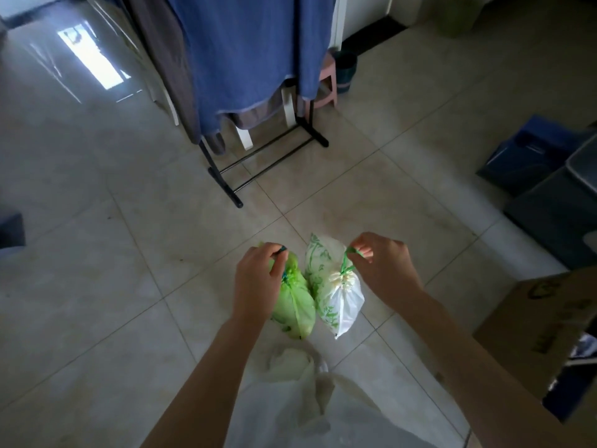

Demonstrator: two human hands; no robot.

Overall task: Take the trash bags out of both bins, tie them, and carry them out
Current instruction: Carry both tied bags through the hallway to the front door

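Note:
Two small trash bags hang side by side just above the tiled floor, low in the middle of the head view. The green bag (295,305) is cinched at its neck with a drawstring, and my left hand (258,282) is shut on that string. The white bag with a green leaf print (336,295) is gathered and tied with a green string. My right hand (382,266) pinches the loop of that string above the knot. The bags touch each other.
A clothes rack (268,163) with blue fabric (252,56) stands ahead. A teal bin (345,72) and a pink stool (326,88) sit behind it. Dark boxes (549,189) and a cardboard box (542,324) line the right side. A pale green bin (458,17) stands far back.

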